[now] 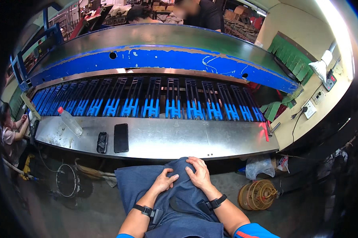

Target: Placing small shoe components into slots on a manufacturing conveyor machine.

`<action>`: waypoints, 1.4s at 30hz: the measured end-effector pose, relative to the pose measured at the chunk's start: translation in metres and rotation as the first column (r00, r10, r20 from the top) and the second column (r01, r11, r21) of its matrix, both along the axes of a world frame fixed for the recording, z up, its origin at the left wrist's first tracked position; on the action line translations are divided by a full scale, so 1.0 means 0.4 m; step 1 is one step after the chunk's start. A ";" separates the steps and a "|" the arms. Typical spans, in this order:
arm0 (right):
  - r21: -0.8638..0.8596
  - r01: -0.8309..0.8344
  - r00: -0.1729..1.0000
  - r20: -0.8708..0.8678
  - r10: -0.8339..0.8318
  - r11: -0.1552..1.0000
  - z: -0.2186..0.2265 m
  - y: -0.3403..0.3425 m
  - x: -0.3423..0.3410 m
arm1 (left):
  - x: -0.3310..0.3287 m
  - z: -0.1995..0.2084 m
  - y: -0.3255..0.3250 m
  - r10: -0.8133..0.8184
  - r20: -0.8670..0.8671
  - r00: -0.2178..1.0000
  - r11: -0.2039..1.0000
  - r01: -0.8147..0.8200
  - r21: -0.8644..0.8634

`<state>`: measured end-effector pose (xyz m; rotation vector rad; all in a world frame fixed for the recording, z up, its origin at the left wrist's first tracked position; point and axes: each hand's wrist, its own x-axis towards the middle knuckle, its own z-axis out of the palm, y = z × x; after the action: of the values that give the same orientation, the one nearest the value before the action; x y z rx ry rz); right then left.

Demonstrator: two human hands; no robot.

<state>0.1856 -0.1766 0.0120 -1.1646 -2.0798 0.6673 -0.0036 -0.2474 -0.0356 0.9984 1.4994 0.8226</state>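
Note:
My left hand (166,181) rests on the dark blue cloth (139,178) over my lap. Its fingers are loosely bent, the thumb stands apart from them, and nothing shows in its grip. To its right, my right hand (198,173) lies over my knee with thumb and fingers apart, also without an object. Each wrist wears a black strap with a small block. Ahead of both hands is the bare metal ledge (179,139). On it lie a black phone (121,138), a smaller dark case-like object (102,142) and a tilted clear plastic bottle with a red cap (70,121).
Behind the ledge runs a row of blue forked holders (151,105), under a blue-edged conveyor belt (163,37). A hammer (273,128) lies at the ledge's right end. A round wicker basket (258,194) and a plastic bag (259,167) sit right. Other people are behind the belt and far left.

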 end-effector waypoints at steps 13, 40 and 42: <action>0.006 -0.016 0.994 -0.110 0.016 1.000 -0.016 -0.001 0.017 | -0.048 -0.008 0.014 0.012 0.036 0.999 0.989 -0.007 -0.147; -0.475 -0.336 0.746 -0.661 -0.078 0.813 0.193 0.223 -0.063 | -0.136 0.296 0.294 0.049 0.402 0.914 0.919 -0.199 0.341; -0.440 -0.364 0.703 -0.708 -0.068 0.821 0.256 0.273 -0.127 | -0.093 0.296 0.344 -0.113 0.389 0.914 0.923 -0.048 0.381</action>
<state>0.1350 -0.0675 0.1145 -0.7992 -1.3378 1.6075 -0.0406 -0.1098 0.0830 1.0525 0.9793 1.2479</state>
